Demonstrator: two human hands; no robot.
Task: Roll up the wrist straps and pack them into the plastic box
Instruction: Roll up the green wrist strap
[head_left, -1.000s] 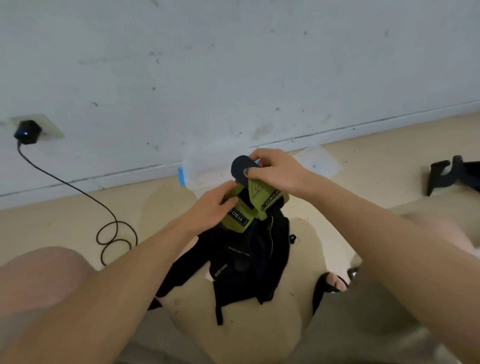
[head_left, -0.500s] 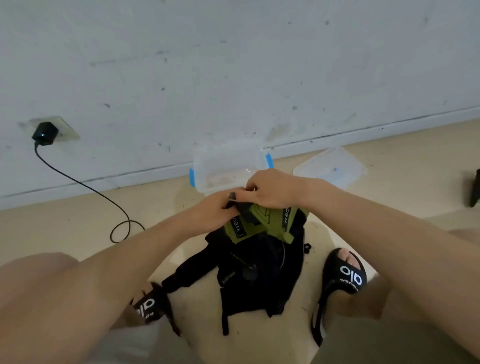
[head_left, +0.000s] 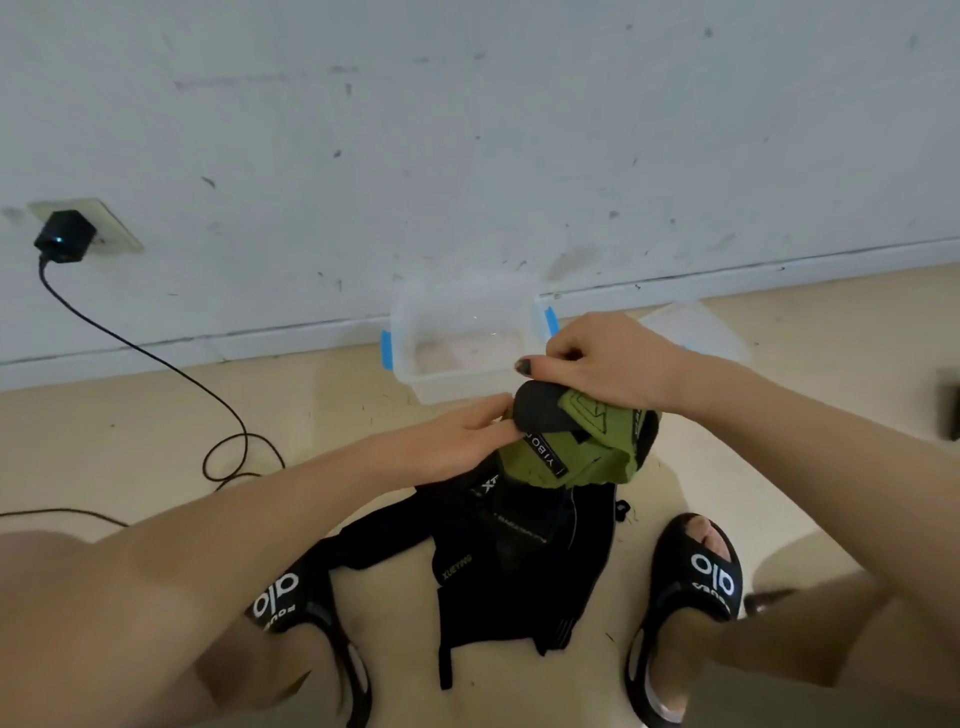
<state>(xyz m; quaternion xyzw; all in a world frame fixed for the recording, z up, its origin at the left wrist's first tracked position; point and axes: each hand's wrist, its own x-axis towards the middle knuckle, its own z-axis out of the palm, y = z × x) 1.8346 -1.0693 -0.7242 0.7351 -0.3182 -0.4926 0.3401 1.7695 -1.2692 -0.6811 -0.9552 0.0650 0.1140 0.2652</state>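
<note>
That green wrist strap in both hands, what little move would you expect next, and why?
Probably one more turn of the roll. The green wrist strap is only partly wound: its black end sits curled under the right hand, the left hand steadies the side, and loose green fabric hangs below. The plastic box stands open just beyond, nothing visible inside.

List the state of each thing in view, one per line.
Green strap: partly rolled, held in both hands.
Left hand: pinching the strap.
Right hand: gripping the strap.
Box: open, empty.
Lid: off, beside box.
Black straps: unrolled, on floor.
Charger: plugged in.
</note>
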